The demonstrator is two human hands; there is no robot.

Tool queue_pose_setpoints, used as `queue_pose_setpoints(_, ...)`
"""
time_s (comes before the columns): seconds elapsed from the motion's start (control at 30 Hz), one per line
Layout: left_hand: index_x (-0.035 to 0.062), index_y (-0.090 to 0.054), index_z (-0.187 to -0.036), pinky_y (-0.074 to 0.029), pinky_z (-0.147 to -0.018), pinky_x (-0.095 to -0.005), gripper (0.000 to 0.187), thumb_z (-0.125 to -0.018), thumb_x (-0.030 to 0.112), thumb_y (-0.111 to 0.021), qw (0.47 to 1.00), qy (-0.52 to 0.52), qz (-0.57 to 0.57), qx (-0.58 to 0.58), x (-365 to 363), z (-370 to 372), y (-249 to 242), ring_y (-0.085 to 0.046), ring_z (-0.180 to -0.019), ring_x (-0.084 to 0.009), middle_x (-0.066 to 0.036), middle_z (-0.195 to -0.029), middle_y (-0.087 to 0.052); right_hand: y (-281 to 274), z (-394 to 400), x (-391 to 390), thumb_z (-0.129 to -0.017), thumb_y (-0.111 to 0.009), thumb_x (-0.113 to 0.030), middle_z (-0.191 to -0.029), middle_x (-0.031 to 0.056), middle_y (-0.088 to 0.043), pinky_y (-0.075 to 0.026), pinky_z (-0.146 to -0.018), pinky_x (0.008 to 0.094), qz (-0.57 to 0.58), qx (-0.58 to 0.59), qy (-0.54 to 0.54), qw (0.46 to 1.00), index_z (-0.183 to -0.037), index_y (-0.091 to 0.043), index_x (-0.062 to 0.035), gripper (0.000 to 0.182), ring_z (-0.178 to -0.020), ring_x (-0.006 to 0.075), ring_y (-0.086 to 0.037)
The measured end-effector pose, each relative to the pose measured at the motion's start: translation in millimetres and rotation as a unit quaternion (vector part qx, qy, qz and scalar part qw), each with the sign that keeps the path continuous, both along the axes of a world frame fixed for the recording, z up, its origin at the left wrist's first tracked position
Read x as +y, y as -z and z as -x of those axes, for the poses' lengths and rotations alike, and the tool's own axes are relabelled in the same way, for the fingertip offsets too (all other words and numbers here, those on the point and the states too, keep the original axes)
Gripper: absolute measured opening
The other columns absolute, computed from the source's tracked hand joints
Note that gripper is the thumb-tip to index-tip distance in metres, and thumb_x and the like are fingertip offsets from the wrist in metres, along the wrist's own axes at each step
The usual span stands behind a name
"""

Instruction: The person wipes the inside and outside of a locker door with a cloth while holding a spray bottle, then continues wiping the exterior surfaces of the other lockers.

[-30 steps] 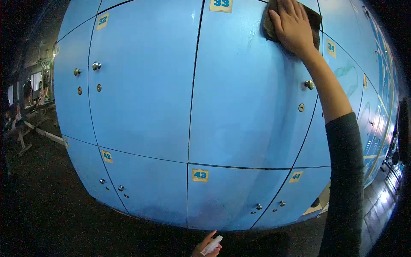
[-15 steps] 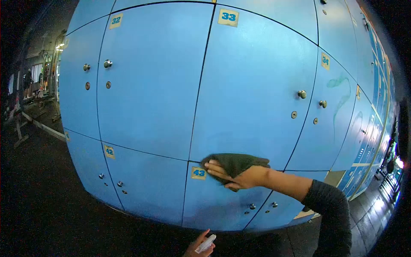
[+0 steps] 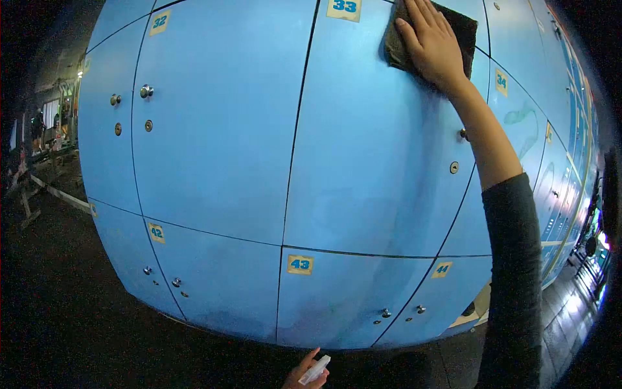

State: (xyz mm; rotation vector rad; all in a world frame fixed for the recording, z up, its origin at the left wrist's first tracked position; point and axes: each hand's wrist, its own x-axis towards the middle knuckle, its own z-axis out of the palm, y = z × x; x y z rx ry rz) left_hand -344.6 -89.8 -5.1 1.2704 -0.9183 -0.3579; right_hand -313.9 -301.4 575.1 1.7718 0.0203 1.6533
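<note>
My right hand (image 3: 435, 48) presses a dark cloth (image 3: 465, 35) flat against the upper right of the blue locker door numbered 33 (image 3: 363, 142). Its fingers point upward and lie over the cloth. Low in the view, my left hand (image 3: 304, 375) is wrapped round a white spray nozzle (image 3: 315, 370), in front of the lower lockers. What lies under the nozzle is out of frame. A faint darker streak runs down door 33 below the cloth.
Round knobs and locks sit on the doors, such as the knob on door 32 (image 3: 147, 91). Door 34 (image 3: 518, 110) bears a greenish smear. Dark floor (image 3: 78, 311) lies below the lockers. Gym equipment (image 3: 58, 191) stands at the far left.
My right hand and the cloth have moved up from the top of door 43 to the upper right of door 33. My left hand has hardly moved.
</note>
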Motion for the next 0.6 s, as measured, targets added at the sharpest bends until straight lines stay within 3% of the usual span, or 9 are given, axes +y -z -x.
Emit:
queue_pose_setpoints(0.1,0.0020,-0.037,-0.136,-0.050,-0.069,-0.0282,0.061,-0.083,0.011,-0.065,0.992,-0.070,0.047,-0.096,-6,2,2,-0.064,-0.082,-0.0198,-0.014,-0.104,-0.064,19,-8,1,-0.093,-0.032,-0.032,-0.146,0.0155,-0.027,-0.017,-0.112,0.0402,-0.006,-0.034,0.010,0.999,-0.140,-0.026,-0.0013,0.056,-0.136,0.0293,-0.022)
queue_pose_setpoints(0.13,0.0016,-0.038,-0.136,-0.050,-0.068,-0.0282,0.060,-0.083,0.011,-0.065,0.999,-0.041,0.009,0.003,0,5,-16,-0.064,-0.081,-0.0197,-0.014,-0.105,-0.064,25,-15,-9,-0.093,-0.042,-0.033,-0.146,0.0104,-0.030,-0.021,-0.111,0.0395,0.102,-0.054,-0.039,0.993,-0.142,-0.029,-0.0106,0.055,-0.136,0.0258,-0.025)
queue_pose_setpoints(0.2,0.0006,-0.040,-0.134,-0.050,-0.065,-0.0282,0.058,-0.083,0.010,-0.065,0.978,0.019,-0.071,0.195,15,13,-48,-0.064,-0.078,-0.0195,-0.015,-0.105,-0.063,54,-15,-10,-0.091,-0.046,-0.030,-0.146,0.0120,-0.028,-0.020,-0.111,0.0408,0.063,0.013,-0.073,0.995,-0.141,-0.029,-0.0084,0.057,-0.136,0.0279,-0.024)
queue_pose_setpoints(0.27,0.0000,-0.041,-0.133,-0.050,-0.064,-0.0274,0.058,-0.082,0.011,-0.066,0.998,-0.035,-0.041,0.014,5,9,-14,-0.064,-0.077,-0.0187,-0.015,-0.107,-0.063,100,-2,6,-0.086,-0.053,-0.025,-0.147,0.0131,-0.026,-0.019,-0.111,0.0403,0.026,0.118,-0.064,0.991,-0.141,-0.028,-0.0079,0.063,-0.136,0.0311,-0.023)
queue_pose_setpoints(0.3,-0.0002,-0.041,-0.133,-0.050,-0.063,-0.0270,0.057,-0.082,0.011,-0.066,0.995,-0.063,-0.026,-0.077,0,8,2,-0.064,-0.077,-0.0183,-0.016,-0.108,-0.063,125,3,10,-0.083,-0.055,-0.026,-0.146,0.0136,-0.027,-0.026,-0.109,0.0394,0.027,0.177,-0.061,0.982,-0.140,-0.028,-0.0066,0.066,-0.135,0.0314,-0.025)
queue_pose_setpoints(0.4,-0.0003,-0.043,-0.131,-0.050,-0.064,-0.0268,0.057,-0.082,0.013,-0.067,0.987,-0.083,0.083,-0.113,-5,12,15,-0.063,-0.076,-0.0184,-0.016,-0.111,-0.062,203,18,19,-0.081,-0.056,-0.026,-0.148,0.0127,-0.022,-0.040,-0.100,0.0378,-0.013,0.423,-0.056,0.904,-0.142,-0.022,-0.0088,0.072,-0.136,0.0293,-0.025)
queue_pose_setpoints(0.5,0.0001,-0.042,-0.132,-0.050,-0.066,-0.0271,0.057,-0.083,0.015,-0.067,0.979,-0.088,0.050,-0.177,3,7,8,-0.063,-0.077,-0.0187,-0.016,-0.113,-0.061,257,27,13,-0.087,-0.049,-0.025,-0.149,0.0093,-0.022,-0.035,-0.104,0.0360,0.073,0.567,-0.079,0.817,-0.143,-0.023,-0.0097,0.064,-0.137,0.0246,-0.024)
queue_pose_setpoints(0.53,0.0001,-0.041,-0.133,-0.050,-0.067,-0.0275,0.058,-0.083,0.016,-0.066,0.992,-0.063,0.020,-0.107,6,8,3,-0.063,-0.078,-0.0187,-0.016,-0.114,-0.060,261,26,11,-0.089,-0.046,-0.024,-0.150,0.0082,-0.022,-0.033,-0.106,0.0356,0.141,0.576,-0.077,0.801,-0.143,-0.024,-0.0099,0.061,-0.137,0.0232,-0.024)
queue_pose_setpoints(0.6,0.0001,-0.039,-0.134,-0.050,-0.069,-0.0283,0.059,-0.084,0.017,-0.066,0.998,-0.011,-0.042,0.036,12,14,-9,-0.063,-0.081,-0.0187,-0.016,-0.115,-0.060,243,26,10,-0.089,-0.042,-0.020,-0.149,0.0077,-0.025,-0.031,-0.107,0.0358,0.108,0.567,-0.045,0.815,-0.141,-0.029,-0.0096,0.055,-0.136,0.0232,-0.027)
